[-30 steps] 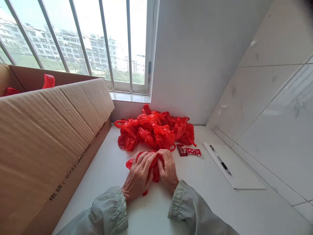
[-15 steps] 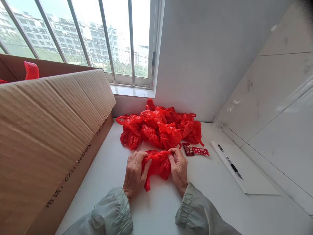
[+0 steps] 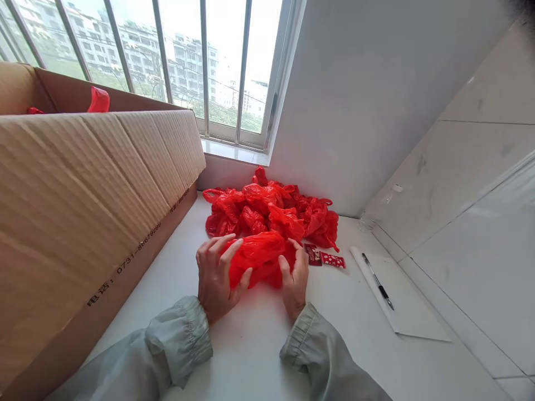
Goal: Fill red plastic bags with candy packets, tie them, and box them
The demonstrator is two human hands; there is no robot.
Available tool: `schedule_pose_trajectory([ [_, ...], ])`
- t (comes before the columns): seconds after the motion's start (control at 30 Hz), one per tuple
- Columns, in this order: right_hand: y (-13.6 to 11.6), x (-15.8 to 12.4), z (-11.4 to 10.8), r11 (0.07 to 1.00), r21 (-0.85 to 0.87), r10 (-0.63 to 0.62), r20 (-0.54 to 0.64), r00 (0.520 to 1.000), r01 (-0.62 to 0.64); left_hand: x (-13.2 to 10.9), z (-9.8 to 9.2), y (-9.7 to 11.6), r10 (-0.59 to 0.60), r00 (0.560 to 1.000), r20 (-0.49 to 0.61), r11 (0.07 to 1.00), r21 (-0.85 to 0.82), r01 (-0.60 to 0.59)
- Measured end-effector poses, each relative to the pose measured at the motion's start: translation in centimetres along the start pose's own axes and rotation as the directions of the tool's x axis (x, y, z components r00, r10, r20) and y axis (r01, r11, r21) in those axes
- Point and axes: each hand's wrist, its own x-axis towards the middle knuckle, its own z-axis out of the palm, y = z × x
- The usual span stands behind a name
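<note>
A red plastic bag lies bunched on the white counter between my hands. My left hand cups its left end with fingers curled round it. My right hand presses against its right end, fingers together. Just behind it sits a pile of several similar red bags.
A large open cardboard box fills the left side, with red bags showing inside. Two small red packets lie right of my hands. A pen rests on a white sheet by the tiled wall. A barred window is behind.
My hands have spread apart along the bag, from kneading it together to holding its two ends. The bag now looks fuller and stretched sideways. The camera has shifted slightly.
</note>
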Motion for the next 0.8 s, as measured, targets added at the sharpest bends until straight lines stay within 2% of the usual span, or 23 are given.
schedule_pose_trajectory([
  [0.03,-0.2,-0.1,0.1,0.997,-0.054,-0.052,0.046,0.998,0.055,0.0,0.0,0.2,0.028,0.999,0.027,0.998,0.047,-0.029],
  [0.1,-0.5,-0.2,0.2,0.98,-0.135,-0.131,0.128,0.983,0.148,-0.1,0.1,0.4,0.006,0.995,0.099,0.994,0.108,-0.017],
  [0.2,-0.7,-0.3,0.5,0.947,-0.189,-0.219,0.205,0.954,0.259,-0.2,0.4,0.0,-0.11,0.97,0.215,0.986,0.147,0.08],
  [0.27,-0.8,-0.4,0.6,0.943,-0.18,-0.242,0.21,0.947,0.281,-0.3,0.5,-0.6,-0.185,0.944,0.273,0.978,0.141,0.151],
  [0.33,-0.8,-0.4,0.5,0.965,-0.149,-0.188,0.178,0.966,0.215,-0.3,0.6,-1.2,-0.255,0.914,0.315,0.967,0.108,0.232],
  [0.4,-0.7,-0.3,0.4,0.993,-0.095,-0.056,0.142,0.988,0.07,-0.4,0.6,-1.4,-0.295,0.89,0.349,0.954,0.048,0.297],
  [0.47,-0.6,-0.2,0.2,0.998,-0.023,0.068,0.132,0.989,-0.066,-0.4,0.6,-1.5,-0.303,0.878,0.371,0.943,-0.017,0.333],
  [0.53,-0.6,-0.1,0.1,0.989,0.039,0.134,0.132,0.982,-0.14,-0.4,0.7,-1.5,-0.307,0.873,0.378,0.932,-0.063,0.356],
  [0.63,-0.4,-0.2,0.1,0.975,0.113,0.182,0.09,0.979,-0.191,-0.5,0.7,-1.7,-0.332,0.872,0.36,0.922,-0.072,0.38],
  [0.8,0.1,-0.3,0.2,0.973,0.14,0.182,0.018,0.983,-0.183,-0.8,0.9,-2.1,-0.304,0.911,0.279,0.948,-0.006,0.318],
])
